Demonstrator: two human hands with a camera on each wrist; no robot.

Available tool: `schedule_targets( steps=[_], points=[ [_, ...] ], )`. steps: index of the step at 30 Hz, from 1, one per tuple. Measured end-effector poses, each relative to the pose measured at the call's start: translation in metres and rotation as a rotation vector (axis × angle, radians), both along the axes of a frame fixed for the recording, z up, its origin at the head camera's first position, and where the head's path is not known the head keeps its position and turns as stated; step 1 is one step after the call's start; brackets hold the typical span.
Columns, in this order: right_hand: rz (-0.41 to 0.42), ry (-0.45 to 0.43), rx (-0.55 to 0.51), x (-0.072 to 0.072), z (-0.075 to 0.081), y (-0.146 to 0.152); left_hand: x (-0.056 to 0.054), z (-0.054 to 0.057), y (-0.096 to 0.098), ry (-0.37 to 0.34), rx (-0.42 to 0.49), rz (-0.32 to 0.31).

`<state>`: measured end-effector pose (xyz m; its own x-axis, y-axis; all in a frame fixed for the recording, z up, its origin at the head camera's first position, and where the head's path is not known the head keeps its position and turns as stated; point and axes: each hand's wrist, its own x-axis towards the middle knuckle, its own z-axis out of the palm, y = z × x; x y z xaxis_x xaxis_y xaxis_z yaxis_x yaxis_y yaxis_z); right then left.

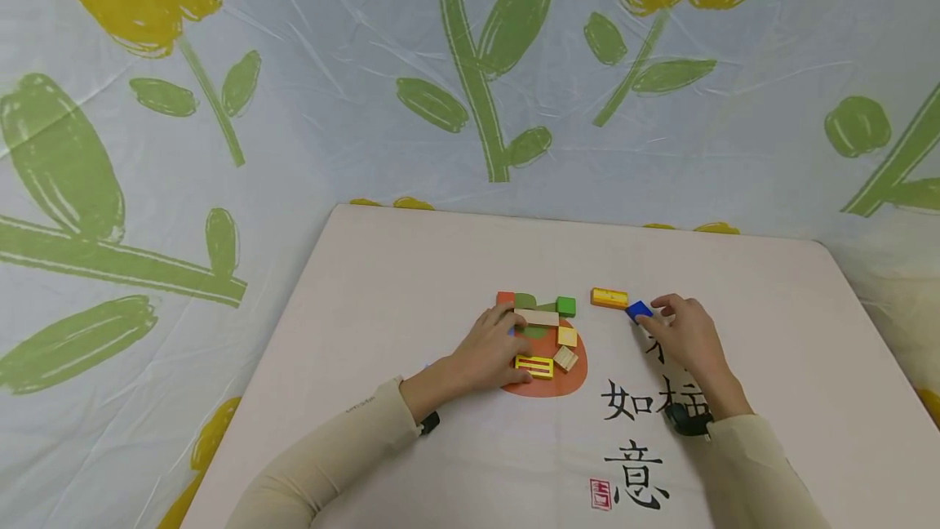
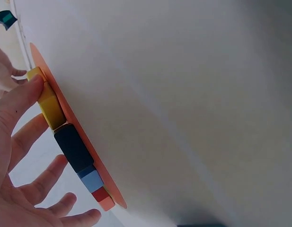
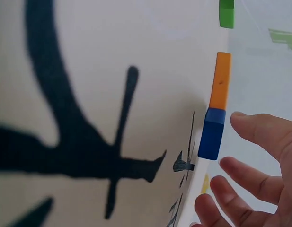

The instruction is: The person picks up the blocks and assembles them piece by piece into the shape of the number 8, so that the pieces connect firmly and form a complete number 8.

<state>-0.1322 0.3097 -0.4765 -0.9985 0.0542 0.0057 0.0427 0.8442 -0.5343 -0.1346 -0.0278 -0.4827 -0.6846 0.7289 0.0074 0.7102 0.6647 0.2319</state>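
Observation:
My left hand spreads over the left side of an arrangement of blocks. Its thumb and forefinger lie either side of a yellow block with red slots, and the thumb overlaps a yellow block in the left wrist view. Beside them sit a wooden block, a pale yellow block and a long beige block. On the right, my right hand hovers by a blue block, fingers spread. A gap shows between thumb and blue block, which abuts an orange-yellow block.
A red block and a green block stand at the arrangement's far side. Beneath lies an orange fruit picture on the pale table. Black calligraphy runs down the right. A flower-patterned cloth hangs behind.

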Motion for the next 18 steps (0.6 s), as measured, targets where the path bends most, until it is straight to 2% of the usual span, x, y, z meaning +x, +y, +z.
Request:
schedule_targets(
  steps=[10, 18],
  points=[
    [0.007, -0.080, 0.035, -0.0036, -0.0043, 0.0018, -0.0011, -0.0005, -0.0008, 0.009, 0.012, -0.018],
    [0.009, -0.103, 0.043, -0.0043, -0.0024, -0.0004, -0.0014, -0.0019, -0.0011, 0.025, 0.020, -0.027]
  ],
)
